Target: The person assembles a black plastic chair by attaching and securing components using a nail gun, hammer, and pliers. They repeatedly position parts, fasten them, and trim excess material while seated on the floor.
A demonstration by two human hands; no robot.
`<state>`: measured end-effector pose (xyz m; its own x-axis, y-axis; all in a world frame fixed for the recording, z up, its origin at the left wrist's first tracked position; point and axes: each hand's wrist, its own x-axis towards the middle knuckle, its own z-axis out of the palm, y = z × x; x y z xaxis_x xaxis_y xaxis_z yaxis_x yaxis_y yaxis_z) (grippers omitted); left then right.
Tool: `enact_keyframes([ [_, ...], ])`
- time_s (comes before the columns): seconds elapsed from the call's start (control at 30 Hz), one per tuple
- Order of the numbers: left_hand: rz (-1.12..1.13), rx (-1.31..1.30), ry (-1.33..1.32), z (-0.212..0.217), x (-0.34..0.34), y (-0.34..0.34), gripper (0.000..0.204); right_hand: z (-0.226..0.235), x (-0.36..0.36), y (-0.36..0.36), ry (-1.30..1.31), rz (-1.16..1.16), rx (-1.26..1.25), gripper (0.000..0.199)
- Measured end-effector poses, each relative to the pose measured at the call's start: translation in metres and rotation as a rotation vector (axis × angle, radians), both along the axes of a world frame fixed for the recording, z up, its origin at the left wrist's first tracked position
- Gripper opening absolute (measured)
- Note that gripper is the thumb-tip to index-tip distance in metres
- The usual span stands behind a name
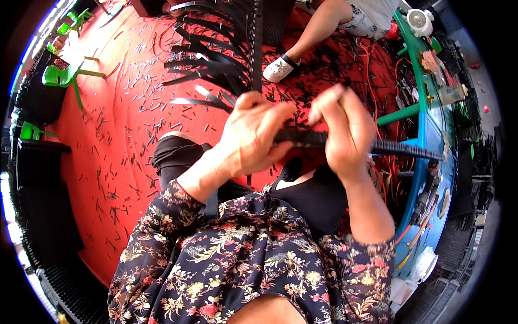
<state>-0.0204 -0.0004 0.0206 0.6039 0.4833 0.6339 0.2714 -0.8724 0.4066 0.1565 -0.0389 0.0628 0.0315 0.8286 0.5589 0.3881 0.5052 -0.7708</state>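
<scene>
Both of my hands are raised in the middle of the head view over a black woven piece (302,139). One strip-wrapped bar (410,149) of it runs off to the right. Another, upright bar (256,48) rises at the top, with loose flat black strips (210,62) fanning out to its left. My left hand (251,135) is closed on the corner between the bars. My right hand (348,129) is curled shut just above the right-hand bar, slightly blurred. A small dark tip shows at its fingers; what it holds is hidden.
Black offcuts (145,102) litter the red floor covering (108,162). Another person's leg with a white clog (280,69) is ahead. At right, a blue-green table (440,173) carries tools and a small white fan (420,22). Green chairs (59,75) stand at left.
</scene>
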Motion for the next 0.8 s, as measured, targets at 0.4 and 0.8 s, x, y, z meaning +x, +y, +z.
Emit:
enact_keyframes([
  [0.4,-0.226,0.214,-0.090,-0.012,-0.029,-0.074,0.037,-0.018,0.001,-0.101,0.256,0.340,-0.019,0.034],
  [0.8,-0.127,0.114,0.055,-0.001,-0.026,-0.074,0.025,-0.002,-0.004,-0.095,0.108,0.379,-0.036,0.025],
])
